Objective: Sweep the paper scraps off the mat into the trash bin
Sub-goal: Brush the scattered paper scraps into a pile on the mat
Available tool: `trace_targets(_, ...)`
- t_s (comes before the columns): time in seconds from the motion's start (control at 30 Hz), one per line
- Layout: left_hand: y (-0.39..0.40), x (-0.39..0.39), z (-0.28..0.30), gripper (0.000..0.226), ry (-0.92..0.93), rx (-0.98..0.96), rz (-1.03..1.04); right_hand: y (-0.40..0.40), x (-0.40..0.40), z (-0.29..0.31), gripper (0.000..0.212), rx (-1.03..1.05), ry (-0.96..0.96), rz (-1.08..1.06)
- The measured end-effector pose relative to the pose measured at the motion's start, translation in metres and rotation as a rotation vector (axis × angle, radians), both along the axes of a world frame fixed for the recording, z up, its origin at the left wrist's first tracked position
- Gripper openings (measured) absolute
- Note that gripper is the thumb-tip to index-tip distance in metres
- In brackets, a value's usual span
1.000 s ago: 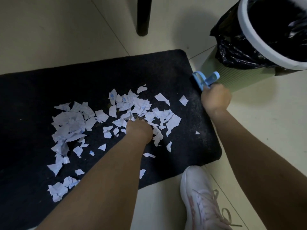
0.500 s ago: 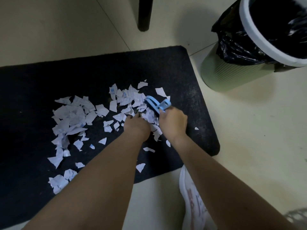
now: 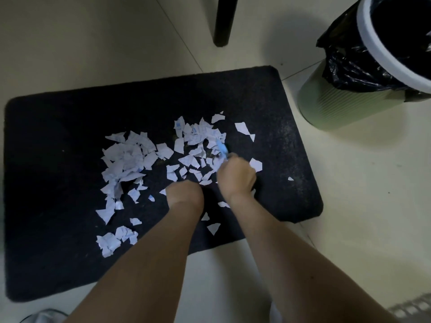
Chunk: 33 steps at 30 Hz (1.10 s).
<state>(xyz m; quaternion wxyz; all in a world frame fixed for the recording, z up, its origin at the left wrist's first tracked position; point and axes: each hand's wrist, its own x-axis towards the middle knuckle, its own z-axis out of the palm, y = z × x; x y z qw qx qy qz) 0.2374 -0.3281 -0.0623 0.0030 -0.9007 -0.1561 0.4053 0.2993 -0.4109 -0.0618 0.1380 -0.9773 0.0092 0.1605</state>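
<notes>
Seen from above, the right hand [image 3: 236,176] grips a small blue brush [image 3: 221,149], its head blurred among paper scraps [image 3: 130,157] just beyond the knuckles. The left hand [image 3: 184,194] rests beside it on the black mat [image 3: 58,252]; its fingers are hidden, so its grip cannot be told. Nearly all scraps lie on the mat. The trash bin [image 3: 338,108] stands well right, so sweeping looks barely begun.

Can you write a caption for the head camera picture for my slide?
Right hand sweeps a blue tool through paper scraps on a black mat, trash bin nearby.
</notes>
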Motion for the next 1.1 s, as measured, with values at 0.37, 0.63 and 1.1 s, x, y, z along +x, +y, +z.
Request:
trace_targets(0.37,0.014,0.005,-0.001,0.029,0.081,-0.124,0.046,-0.032,0.080,0.026,0.026,-0.098,-0.238,-0.151)
trace_targets(0.63,0.021,0.021,0.003,0.037,0.114,-0.126,0.018,-0.007,0.065,0.006,0.024,-0.028,-0.076,0.045)
trace_targets(1.1,0.033,0.027,-0.003,0.036,0.116,-0.183,-0.003,-0.012,0.098,0.005,0.024,-0.039,-0.046,0.002)
